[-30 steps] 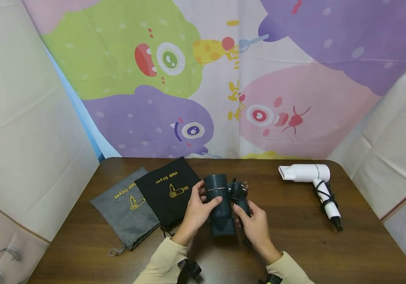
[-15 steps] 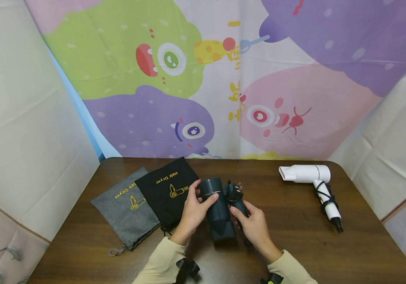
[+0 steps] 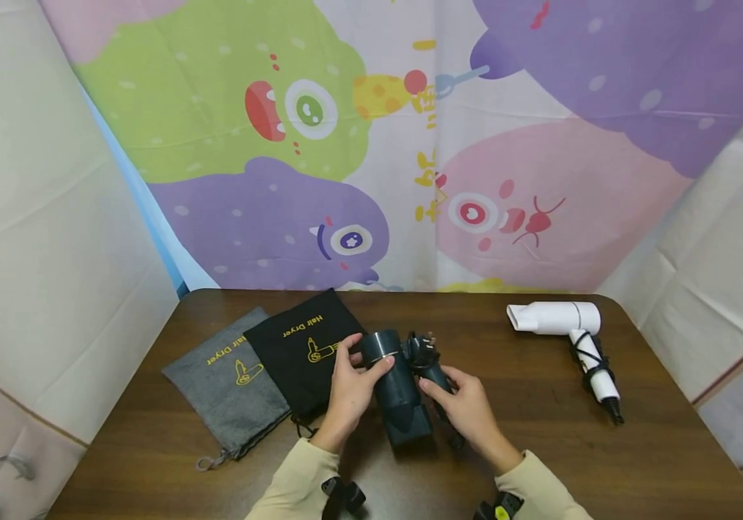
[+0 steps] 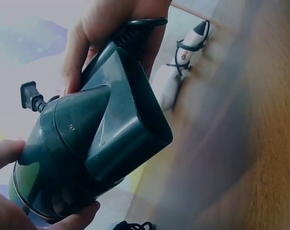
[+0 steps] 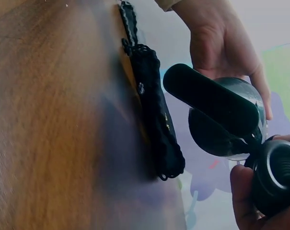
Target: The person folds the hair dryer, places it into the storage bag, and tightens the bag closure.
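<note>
Dark green hair dryer (image 3: 389,390), held off the table (image 3: 527,390) in the lower centre of the frame, its nozzle (image 3: 410,427) toward the bottom edge. Nearest the viewer, two cream sleeves (image 3: 296,480) enter from below, each with a black device (image 3: 343,495) at the wrist. Just above, the left hand (image 3: 349,390) grips the upper end of the barrel, thumb in front and fingers round the left side; the right hand (image 3: 467,408) holds the handle (image 3: 435,375), to the right of the barrel, between thumb and fingers. A black plug (image 3: 422,349) with metal prongs lies at the handle's upper end. Left of centre, a grey pouch (image 3: 222,393) lies flat, partly covered by a black pouch (image 3: 296,332); both bear yellow "Hair Dryer" lettering. Farther back at right rests a white hair dryer (image 3: 554,318), nozzle to the left, black cord (image 3: 591,361) wound round its handle. Beyond the table, a printed cloth (image 3: 410,253) with cartoon creatures fills the upper frame, flanked by pale panels (image 3: 53,180).
</note>
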